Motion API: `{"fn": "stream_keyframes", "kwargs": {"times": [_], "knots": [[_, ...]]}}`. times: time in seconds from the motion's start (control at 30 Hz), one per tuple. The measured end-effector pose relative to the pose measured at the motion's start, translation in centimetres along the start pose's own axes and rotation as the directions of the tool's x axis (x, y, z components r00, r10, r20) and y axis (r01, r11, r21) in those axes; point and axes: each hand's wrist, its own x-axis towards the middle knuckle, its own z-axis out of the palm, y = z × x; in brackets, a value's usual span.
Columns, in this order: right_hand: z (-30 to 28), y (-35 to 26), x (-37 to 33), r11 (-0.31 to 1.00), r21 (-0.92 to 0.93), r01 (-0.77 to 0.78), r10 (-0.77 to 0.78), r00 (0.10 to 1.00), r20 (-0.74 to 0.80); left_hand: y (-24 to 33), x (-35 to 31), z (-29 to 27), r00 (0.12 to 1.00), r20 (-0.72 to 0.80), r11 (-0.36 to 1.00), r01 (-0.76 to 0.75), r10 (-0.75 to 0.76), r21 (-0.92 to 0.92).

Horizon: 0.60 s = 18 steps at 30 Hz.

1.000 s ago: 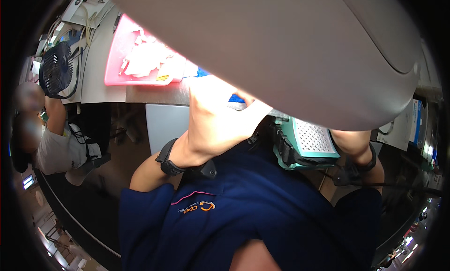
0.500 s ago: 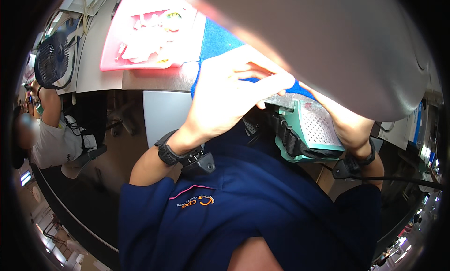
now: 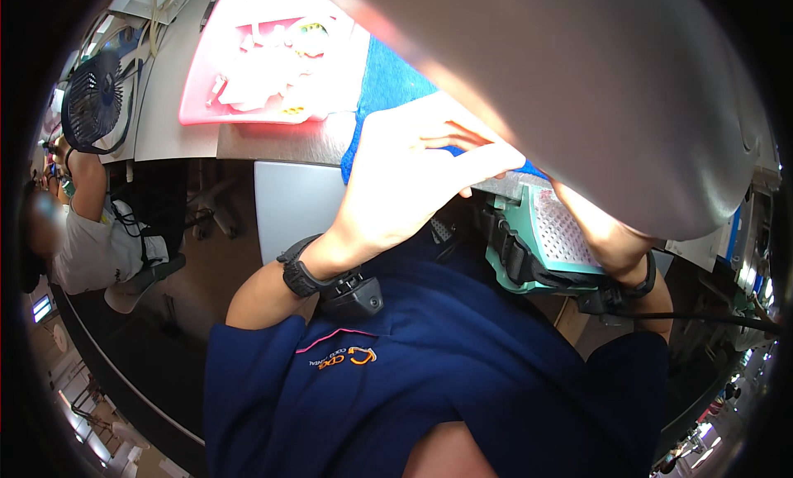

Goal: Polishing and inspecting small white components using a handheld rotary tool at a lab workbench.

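Note:
My left hand (image 3: 409, 176) is over the blue cloth (image 3: 392, 77) at the table's front edge, brightly lit, its fingers bent and drawn together. Their tips reach under a large smooth grey housing (image 3: 578, 90), and whatever they hold is hidden. Most of my right hand (image 3: 591, 214) lies behind that same housing. Only its lower part and wrist show, so its fingers cannot be seen. Both wrists wear black straps with small black devices. Below the gap between my hands sits a green case (image 3: 520, 234) with a pale perforated top and black straps.
A pink tray (image 3: 194, 106) of overexposed white pieces stands at the far left on the metal table. The grey housing fills the upper right. A dark fan (image 3: 93, 102) and a seated co-worker (image 3: 107, 247) are to the left. A black cable (image 3: 702, 319) runs off my right wrist.
My left hand and the grey housing sit slightly lower in the view, along with a small shift of the whole scene. The left fingers stay bent together.

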Motion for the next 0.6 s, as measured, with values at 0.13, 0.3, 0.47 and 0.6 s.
{"fn": "stream_keyframes", "kwargs": {"times": [0.13, 0.3, 0.47, 0.6], "knots": [[-1.1, -0.7, 0.8, 0.809, -0.485, 0.332, -0.223, 0.937, 0.269, 0.2, -0.2, 0.1, 1.000, 0.005, 1.000, 0.015, -0.015, -0.014], [-0.9, 0.5, 0.1, 0.967, -0.210, -0.141, 0.171, 0.976, 0.131, 0.3, -0.2, 0.1, 1.000, 0.009, 1.000, 0.025, -0.025, -0.016], [-0.9, 1.1, -1.0, 0.980, -0.115, -0.159, 0.174, 0.975, 0.135, 0.5, -0.6, -0.5, 1.000, 0.006, 1.000, 0.027, -0.027, -0.015], [-1.5, 0.7, -1.4, 0.980, -0.028, -0.198, 0.200, 0.971, 0.135, 0.6, -1.0, -0.7, 1.000, 0.000, 1.000, 0.021, -0.021, -0.004]]}}
